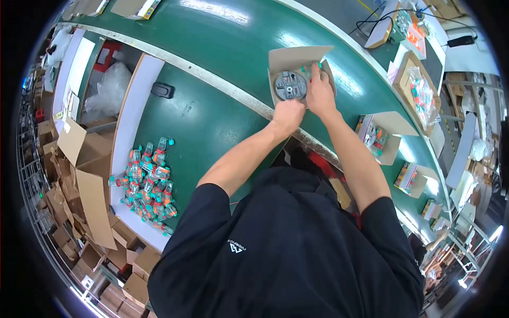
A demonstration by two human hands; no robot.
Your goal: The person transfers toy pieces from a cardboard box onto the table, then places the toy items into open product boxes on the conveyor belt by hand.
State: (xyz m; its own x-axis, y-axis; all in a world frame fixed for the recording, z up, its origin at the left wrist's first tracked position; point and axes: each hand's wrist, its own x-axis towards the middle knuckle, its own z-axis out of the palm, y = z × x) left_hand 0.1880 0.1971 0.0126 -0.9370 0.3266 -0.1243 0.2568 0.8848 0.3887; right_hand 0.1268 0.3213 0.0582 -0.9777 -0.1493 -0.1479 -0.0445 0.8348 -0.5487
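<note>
An open cardboard box (300, 54) stands on the green belt with its flap raised. Inside lies a round grey plastic part (290, 85) with moulded details on its face. My left hand (289, 113) is closed at the box's near edge, beside the grey part; its fingertips are hidden. My right hand (321, 95) reaches into the right side of the box, its fingers round a small plastic piece with teal ends (304, 69), mostly covered by the hand. To the left, a pile of small clear plastic bottle-like pieces (148, 185) with teal and orange-red parts lies on the green table.
A black oblong object (163, 90) lies on the table at left. Several open packed boxes (379, 135) stand along the belt at right. A tray of bagged parts (421, 93) sits beyond the belt. Cardboard cartons (95, 206) crowd the far left.
</note>
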